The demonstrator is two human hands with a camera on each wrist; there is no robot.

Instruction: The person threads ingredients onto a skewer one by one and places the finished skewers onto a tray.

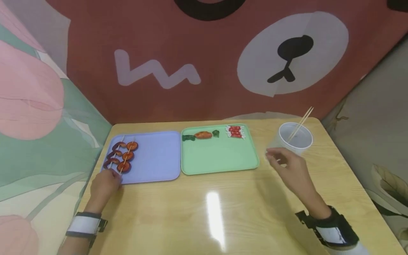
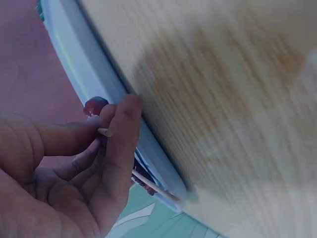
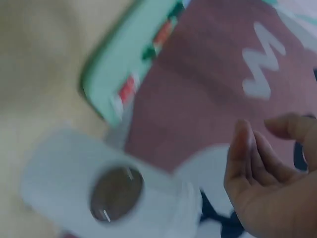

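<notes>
In the head view, my left hand is at the near left corner of the lavender tray. Its thumb and fingers pinch the stick end of a skewer of round orange-brown slices. The left wrist view shows that stick's tip poking out between thumb and fingers. Beside it lies a second skewer, with curved brown pieces; its bare stick reaches the tray's rim. My right hand hovers in front of a translucent white tub, fingers loosely bent, thumb apart, holding nothing.
A green tray adjoins the lavender one. Along its far edge lie a dark green piece, an orange-red piece, a small green piece and several red-and-white pieces. Thin sticks stand in the tub. A painted wall backs the table.
</notes>
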